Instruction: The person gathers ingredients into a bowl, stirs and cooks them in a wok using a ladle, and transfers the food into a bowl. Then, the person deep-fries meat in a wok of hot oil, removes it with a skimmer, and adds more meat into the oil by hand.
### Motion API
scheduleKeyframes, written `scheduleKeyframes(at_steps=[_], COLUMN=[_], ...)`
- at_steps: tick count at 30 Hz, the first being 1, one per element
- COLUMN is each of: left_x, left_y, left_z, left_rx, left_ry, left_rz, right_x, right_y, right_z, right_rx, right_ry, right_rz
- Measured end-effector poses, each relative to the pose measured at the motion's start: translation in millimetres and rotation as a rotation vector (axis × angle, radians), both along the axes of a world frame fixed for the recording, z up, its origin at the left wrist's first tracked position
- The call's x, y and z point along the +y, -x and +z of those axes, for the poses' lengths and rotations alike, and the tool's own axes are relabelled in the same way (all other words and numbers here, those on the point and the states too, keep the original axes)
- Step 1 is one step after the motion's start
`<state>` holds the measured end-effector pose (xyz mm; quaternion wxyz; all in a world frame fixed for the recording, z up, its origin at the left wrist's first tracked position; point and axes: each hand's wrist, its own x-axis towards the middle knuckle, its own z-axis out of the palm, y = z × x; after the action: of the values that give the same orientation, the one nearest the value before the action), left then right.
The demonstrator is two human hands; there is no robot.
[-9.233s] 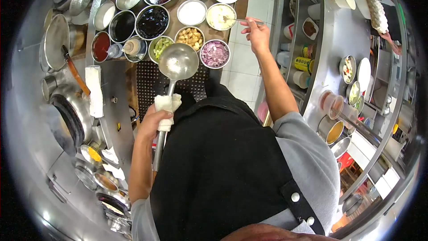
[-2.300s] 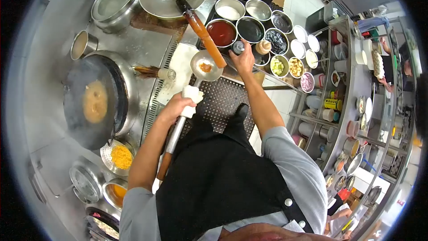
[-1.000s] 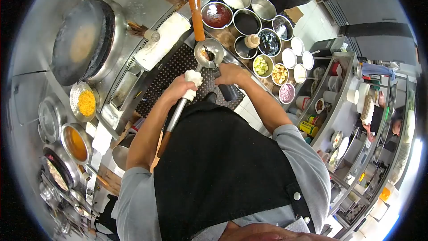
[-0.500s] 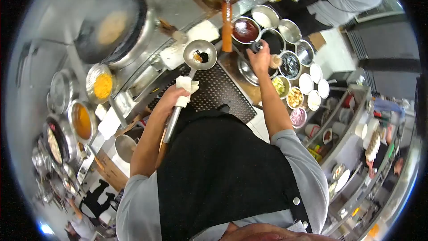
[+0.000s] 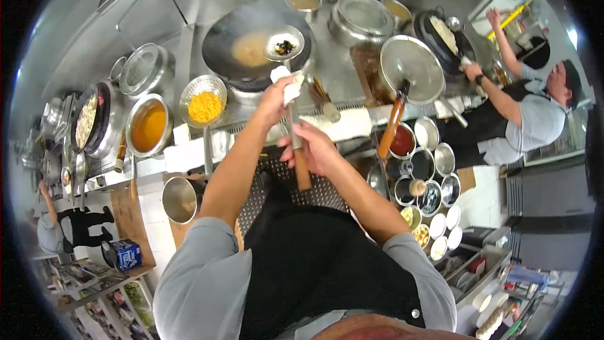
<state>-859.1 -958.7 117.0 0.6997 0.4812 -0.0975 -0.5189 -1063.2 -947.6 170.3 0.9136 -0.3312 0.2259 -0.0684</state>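
My left hand [image 5: 275, 102] is closed around the metal shaft of a ladle [image 5: 275, 55], with a folded white cloth [image 5: 292, 90] at its grip. Dark and yellowish bits lie in the ladle's bowl, which is held over a wok [image 5: 220, 44] of steaming, light-brown liquid. My right hand [image 5: 319, 148] is at the lower handle near the wooden end [image 5: 303, 176]. Its fingers are apart, some reaching behind the handle, and do not look tightly closed. A bundled brush [image 5: 324, 104] lies right of the cloth.
Left of the wok are a strainer of yellow shreds [image 5: 205, 108] and a pot of orange liquid [image 5: 149, 129]. A large bowl strainer [image 5: 409, 66] with a wooden handle [image 5: 391, 129] sits right. Seasoning pots [image 5: 426, 132] stand below it. A co-worker [image 5: 503, 113] works far right.
My right hand has left the seasoning pots and come to the ladle's handle. The dark bottle-like thing it held is gone from it. My left hand has brought the ladle over the wok; the view has turned.
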Motion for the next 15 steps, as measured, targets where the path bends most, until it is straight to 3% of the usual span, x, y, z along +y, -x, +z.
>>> scheduleKeyframes(at_steps=[3,5,7,10,12,13,15], left_x=[-5,28,64,97,96,92,77], left_y=[-44,-55,-61,-86,-104,-113,-130], left_z=[-15,-17,-40,-70,-54,-39,-35], left_rx=[-0.099,-0.093,0.080,0.280,0.320,0.327,0.339], left_ry=[-0.153,-0.077,0.039,0.003,0.040,-0.069,-0.175], left_rz=[0.154,0.263,0.314,0.321,0.348,0.384,0.411], right_x=[-56,-95,-116,-88,-64,-61,-96], right_y=[-76,-112,-142,-163,-167,-174,-203], right_z=[-22,-48,-58,-73,-60,-52,-59], right_rx=[0.173,0.181,0.391,0.442,0.426,0.364,0.379], right_ry=[0.478,0.542,0.925,0.926,0.739,0.584,0.635], right_rz=[-0.059,0.002,0.031,-0.036,-0.032,0.010,0.075])
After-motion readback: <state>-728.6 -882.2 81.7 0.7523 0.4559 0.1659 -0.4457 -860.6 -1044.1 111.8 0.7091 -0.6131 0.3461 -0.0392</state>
